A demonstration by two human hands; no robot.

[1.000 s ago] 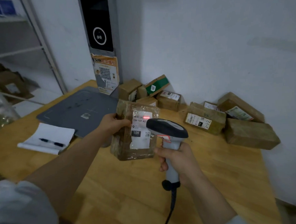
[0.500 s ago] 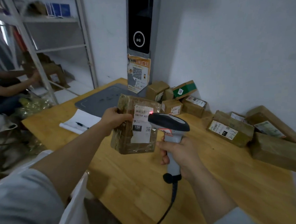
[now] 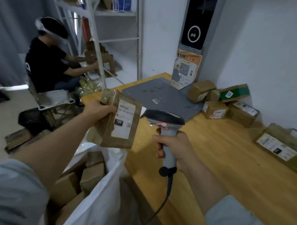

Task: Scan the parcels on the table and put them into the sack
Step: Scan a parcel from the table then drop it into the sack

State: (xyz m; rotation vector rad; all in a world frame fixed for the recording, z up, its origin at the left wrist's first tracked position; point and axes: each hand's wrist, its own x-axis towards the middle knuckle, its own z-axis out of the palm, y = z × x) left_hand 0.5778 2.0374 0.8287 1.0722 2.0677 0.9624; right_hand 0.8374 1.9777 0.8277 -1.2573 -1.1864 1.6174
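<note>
Head view: taped brown parcel (white label, tilted)

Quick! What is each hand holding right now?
Left hand: closed, gripping a brown parcel by its top corner.
Right hand: closed round the handle of the scanner.

The parcel in my left grip was brown cardboard under glossy, wrinkled tape, its label white paper. My right grip held a scanner of smooth grey plastic. The bench was smooth pale wood. At seven o'clock, the sack looked like white, faintly shiny woven fabric.
</note>
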